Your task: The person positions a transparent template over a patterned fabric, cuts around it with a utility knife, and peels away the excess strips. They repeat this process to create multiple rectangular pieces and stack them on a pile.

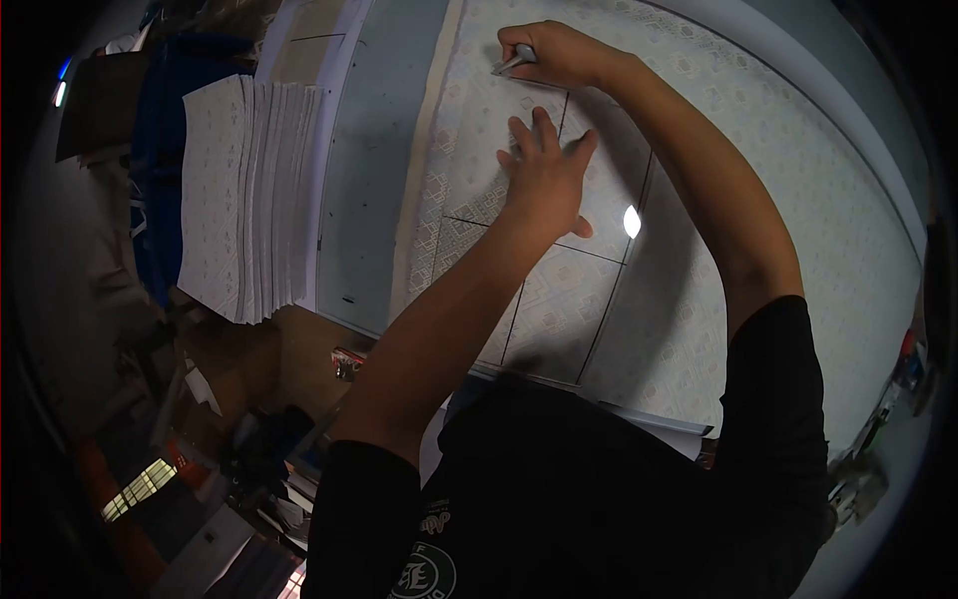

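Note:
A cream, patterned sheet of fabric-like material [778,190] covers the work table. On it lies a clear, glossy panel [589,290] crossed by thin dark lines, with a bright reflection near its right edge. My left hand [547,175] is spread over the panel, fingers apart and pointing to the far side. Beyond it, at the panel's far edge, my right hand [564,55] is closed around a small grey pointed tool [518,58]. Its tip points left and down toward the patterned sheet; the rest of the tool is hidden in my fist.
To the left, a thick stack of patterned sheets [249,200] stands beside the bare grey tabletop strip [371,150]. Blue material [165,130] hangs behind the stack. A small red packet [347,361] lies below the table's left corner. A metal strip [664,419] runs along the near edge.

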`<state>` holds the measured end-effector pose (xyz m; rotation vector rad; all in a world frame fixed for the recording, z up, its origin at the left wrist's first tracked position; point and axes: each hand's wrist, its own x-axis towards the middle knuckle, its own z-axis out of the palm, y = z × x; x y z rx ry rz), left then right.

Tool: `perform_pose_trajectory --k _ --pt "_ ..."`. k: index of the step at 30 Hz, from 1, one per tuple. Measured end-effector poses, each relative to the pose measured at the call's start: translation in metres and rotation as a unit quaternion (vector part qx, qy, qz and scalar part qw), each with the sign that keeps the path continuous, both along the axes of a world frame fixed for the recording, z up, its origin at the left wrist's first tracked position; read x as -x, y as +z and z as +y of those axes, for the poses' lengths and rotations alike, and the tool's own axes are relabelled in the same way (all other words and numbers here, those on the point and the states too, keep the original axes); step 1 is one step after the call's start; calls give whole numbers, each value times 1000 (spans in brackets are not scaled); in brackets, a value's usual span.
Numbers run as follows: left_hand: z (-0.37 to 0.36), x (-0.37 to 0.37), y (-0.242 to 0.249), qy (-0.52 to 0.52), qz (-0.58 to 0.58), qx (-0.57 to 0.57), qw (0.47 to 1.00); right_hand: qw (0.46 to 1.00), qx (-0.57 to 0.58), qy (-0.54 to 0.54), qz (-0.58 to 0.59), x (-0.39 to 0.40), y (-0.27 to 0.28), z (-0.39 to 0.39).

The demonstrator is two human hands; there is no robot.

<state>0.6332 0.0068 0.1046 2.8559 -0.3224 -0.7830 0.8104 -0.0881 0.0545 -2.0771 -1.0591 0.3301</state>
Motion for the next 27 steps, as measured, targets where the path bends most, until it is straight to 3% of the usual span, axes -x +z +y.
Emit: perform_pose_trajectory --k 6,13,15,17,21,24,27 --pt "3 2 -6 1 -13 12 1000 999 -51 -6 -9 -4 -13 33" --pt "10 14 -13 3 -35 26 999 988 -115 -101 32 18 -36 31" --pt "21 27 -23 -14 -150 73 986 980 -142 -134 44 26 -28 20" --pt "30 47 -27 3 -151 112 982 952 -161 -255 57 59 -11 -5" --pt "50 114 -26 39 -181 172 968 941 -142 -293 87 152 4 -76" --pt "71 158 -16 67 -152 156 974 941 -108 -273 170 232 11 -115" --pt "91 190 -5 55 -179 104 977 970 -54 -145 189 300 24 -127"
